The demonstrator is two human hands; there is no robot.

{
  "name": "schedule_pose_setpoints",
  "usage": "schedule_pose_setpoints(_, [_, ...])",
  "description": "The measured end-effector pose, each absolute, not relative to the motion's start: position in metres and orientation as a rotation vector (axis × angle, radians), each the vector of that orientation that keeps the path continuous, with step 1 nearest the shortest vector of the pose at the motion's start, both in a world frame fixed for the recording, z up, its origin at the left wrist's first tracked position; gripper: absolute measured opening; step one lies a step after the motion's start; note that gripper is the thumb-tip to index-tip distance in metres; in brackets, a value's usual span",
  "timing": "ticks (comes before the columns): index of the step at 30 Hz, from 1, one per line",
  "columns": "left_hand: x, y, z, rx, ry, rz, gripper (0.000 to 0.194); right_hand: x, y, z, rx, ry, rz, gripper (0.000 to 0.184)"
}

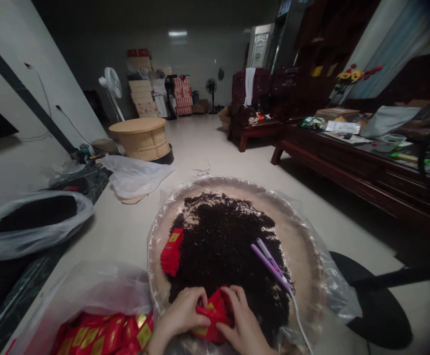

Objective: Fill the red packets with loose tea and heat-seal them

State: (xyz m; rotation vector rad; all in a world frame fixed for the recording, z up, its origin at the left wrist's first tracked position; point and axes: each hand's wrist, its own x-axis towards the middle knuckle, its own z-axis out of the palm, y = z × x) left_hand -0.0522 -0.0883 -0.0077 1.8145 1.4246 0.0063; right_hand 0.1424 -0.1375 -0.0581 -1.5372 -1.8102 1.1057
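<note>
My left hand (181,315) and my right hand (241,320) both pinch a small red packet (215,316) at the near edge of a round tray (307,246) lined with clear plastic. A heap of dark loose tea leaves (222,246) fills the tray. A stack of empty red packets (172,251) lies at the heap's left side. A purple hand-held sealer (271,264) rests on the right of the heap, its white cord trailing toward me.
A clear bag of filled red packets (104,335) sits at lower left. Another plastic bag of dark tea (33,222) lies on the left. A round wooden stool (141,138), fans and stacked boxes stand beyond. A dark wooden table (366,167) runs along the right.
</note>
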Motion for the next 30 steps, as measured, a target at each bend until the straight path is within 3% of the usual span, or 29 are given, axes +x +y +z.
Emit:
schedule_pose_setpoints(2, [-0.05, -0.089, -0.006, 1.802, 1.393, 0.085, 0.013, 0.145, -0.139, -0.057, -1.602, -1.799, 1.087, 0.087])
schedule_pose_setpoints(4, [-0.049, -0.09, -0.005, 1.756, 1.336, 0.15, 0.012, 0.147, -0.138, -0.052, -1.655, -1.829, 1.074, 0.091])
schedule_pose_setpoints(9, [-0.048, -0.099, -0.004, 1.777, 1.291, 0.057, 0.056, 0.151, -0.137, -0.04, -1.598, -2.139, 1.063, 0.053])
schedule_pose_setpoints(11, [-0.047, -0.105, -0.004, 1.817, 1.315, 0.019, 0.049, 0.153, -0.14, -0.043, -1.516, -2.187, 1.094, 0.043])
schedule_pose_setpoints(15, [-0.047, -0.108, 0.006, 1.837, 1.369, 0.191, 0.03, 0.158, -0.146, -0.056, -1.412, -2.063, 1.216, 0.054])
schedule_pose_setpoints(21, [-0.047, -0.084, 0.019, 1.402, 1.296, 0.86, 0.029, 0.166, -0.128, -0.055, -1.397, -1.589, 1.252, 0.038])
schedule_pose_setpoints(30, [-0.018, -0.07, -0.012, 0.835, 1.356, 1.329, 0.036, 0.167, -0.123, -0.056, -1.383, -1.11, 1.384, 0.053])
